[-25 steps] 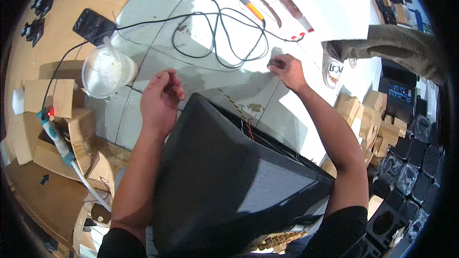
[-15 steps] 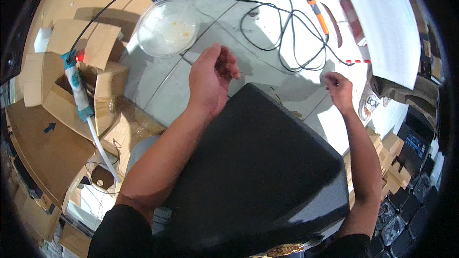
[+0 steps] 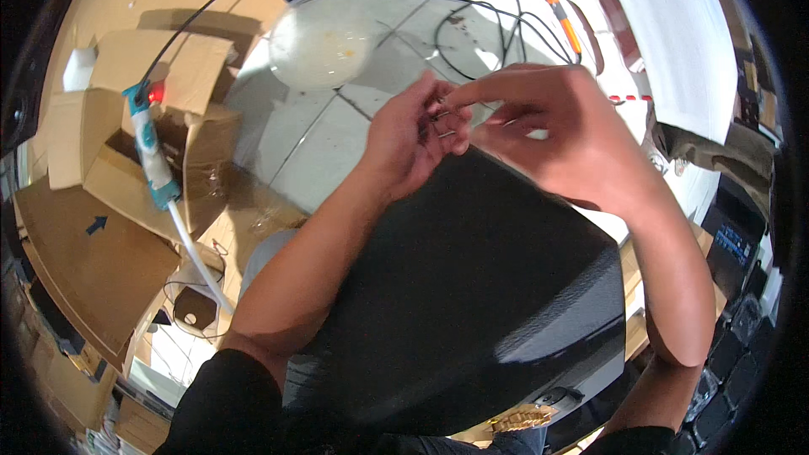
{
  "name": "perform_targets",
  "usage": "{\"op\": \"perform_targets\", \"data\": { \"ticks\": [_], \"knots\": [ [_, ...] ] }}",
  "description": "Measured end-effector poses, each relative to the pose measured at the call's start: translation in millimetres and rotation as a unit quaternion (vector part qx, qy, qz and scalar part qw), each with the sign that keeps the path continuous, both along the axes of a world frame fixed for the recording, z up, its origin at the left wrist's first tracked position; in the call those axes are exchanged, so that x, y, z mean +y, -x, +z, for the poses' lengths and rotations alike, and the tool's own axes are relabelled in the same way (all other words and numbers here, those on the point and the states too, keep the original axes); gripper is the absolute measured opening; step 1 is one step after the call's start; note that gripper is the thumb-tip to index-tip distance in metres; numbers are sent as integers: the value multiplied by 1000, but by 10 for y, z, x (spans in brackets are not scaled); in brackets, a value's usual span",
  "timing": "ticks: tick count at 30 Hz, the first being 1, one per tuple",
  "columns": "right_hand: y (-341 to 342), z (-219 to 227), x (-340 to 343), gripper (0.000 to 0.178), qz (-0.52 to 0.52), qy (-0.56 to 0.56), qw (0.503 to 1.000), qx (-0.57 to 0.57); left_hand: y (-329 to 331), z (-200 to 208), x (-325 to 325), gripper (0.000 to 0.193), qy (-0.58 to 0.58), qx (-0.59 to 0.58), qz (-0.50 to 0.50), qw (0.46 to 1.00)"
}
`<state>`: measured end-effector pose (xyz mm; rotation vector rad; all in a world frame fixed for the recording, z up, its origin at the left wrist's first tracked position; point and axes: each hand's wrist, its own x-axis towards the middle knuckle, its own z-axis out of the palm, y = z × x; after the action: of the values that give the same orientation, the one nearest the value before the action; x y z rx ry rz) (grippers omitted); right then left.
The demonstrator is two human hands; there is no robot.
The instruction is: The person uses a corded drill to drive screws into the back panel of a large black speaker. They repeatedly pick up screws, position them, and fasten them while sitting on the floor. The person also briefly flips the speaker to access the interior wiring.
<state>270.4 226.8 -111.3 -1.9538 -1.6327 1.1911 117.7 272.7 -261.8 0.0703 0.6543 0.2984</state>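
My left hand [image 3: 415,133] is half curled with its palm turned up, above the far corner of a large black box-like case [image 3: 472,286]. Any small thing in its curled fingers is too small to name. My right hand [image 3: 560,135] reaches across from the right, its thumb and forefinger stretched toward the left fingertips and meeting them. Motion blurs the right hand, and whatever its fingertips pinch cannot be made out. The black case lies in front of my body, below both hands, with a glossy patch of light on its right side.
Beyond the hands, a round clear plastic tub [image 3: 320,42] sits on the tiled floor. A soldering iron [image 3: 560,21] with an orange handle and a coiled black cable [image 3: 459,42] lie far right. At left, a teal-and-white tool [image 3: 152,152] rests against an opened cardboard box [image 3: 202,152].
My right hand has swung left and up from the right side of the case to my left hand's fingers. The left hand has shifted slightly right; the view has moved a little.
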Motion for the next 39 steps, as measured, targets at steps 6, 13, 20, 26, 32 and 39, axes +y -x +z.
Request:
{"op": "perform_targets", "data": {
  "ticks": [6,13,20,26,32,39],
  "knots": [
    [-247,706,-553,25,-220,-101,967,-77,-45,-299,9,16,-96,125,7,988],
    [12,1864,-1982,22,-338,-84,924,-157,-14,-279,9,26,-206,120,10,971],
    [1151,2767,-3649,25,-412,-59,878,-237,327,523,102,29,-409,116,-81,902],
    [2215,2956,-5239,23,-569,-52,760,-309,1423,1715,-259,17,-381,97,49,918],
    [3538,2524,-7288,24,-787,-129,548,-252,2367,2105,-1119,24,-372,-37,-30,927],
    [5405,1008,-8502,28,-844,5,505,-181,3005,1704,-2564,31,-290,39,-322,901]
  ]
}}
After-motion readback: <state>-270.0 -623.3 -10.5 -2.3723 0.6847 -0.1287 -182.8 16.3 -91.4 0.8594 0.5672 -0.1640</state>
